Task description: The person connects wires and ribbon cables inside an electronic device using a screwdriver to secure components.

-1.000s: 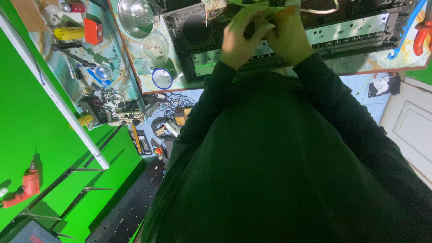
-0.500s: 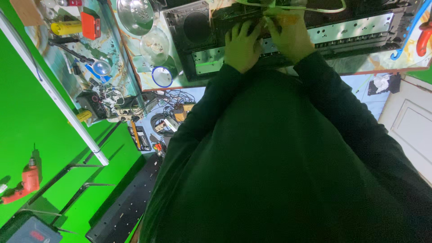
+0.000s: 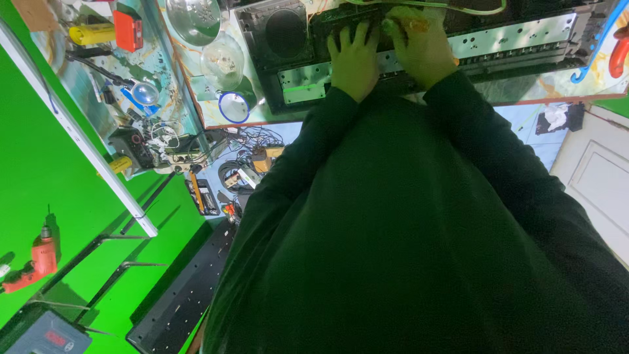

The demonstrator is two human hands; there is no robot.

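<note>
An opened black and metal electronic chassis (image 3: 498, 42) lies on the patterned workbench (image 3: 550, 85), with a round opening (image 3: 285, 33) at its left end. My left hand (image 3: 354, 62) lies flat on the chassis with its fingers spread and holds nothing. My right hand (image 3: 422, 49) rests just beside it on the same unit, fingers curled over the inner parts; a small green tip shows by the index finger, and I cannot tell whether it is gripped. A yellow-green wire (image 3: 472, 10) loops above the right hand. My dark sleeves and torso hide the bench's near edge.
A metal bowl (image 3: 193, 13), a clear glass bowl (image 3: 223, 59) and a blue-rimmed ring (image 3: 234, 107) sit left of the chassis. Tangled cables (image 3: 249, 164) lie below the bench. A red drill (image 3: 39, 262) hangs on the green wall. A white door (image 3: 603, 183) is right.
Both hands have come down from the far edge of the chassis onto its middle. The left hand has opened out flat. The view has shifted slightly.
</note>
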